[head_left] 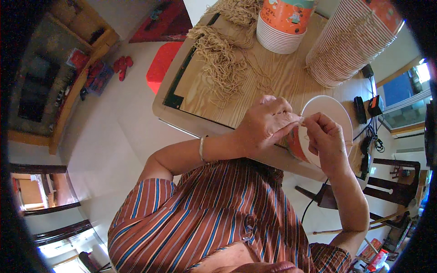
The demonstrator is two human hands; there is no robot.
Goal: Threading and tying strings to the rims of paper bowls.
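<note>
Both grips meet fingertip to fingertip, left hand [269,119] and right hand [326,135] each pinched narrow on a pale strand [301,119] (too fine to make out clearly). The orange-and-white tub [327,107] is partly behind the right hand, by the near edge of the tabletop [205,102]; tangled tan twine [223,63] lies farther off, near stacked tubs [346,50].
</note>
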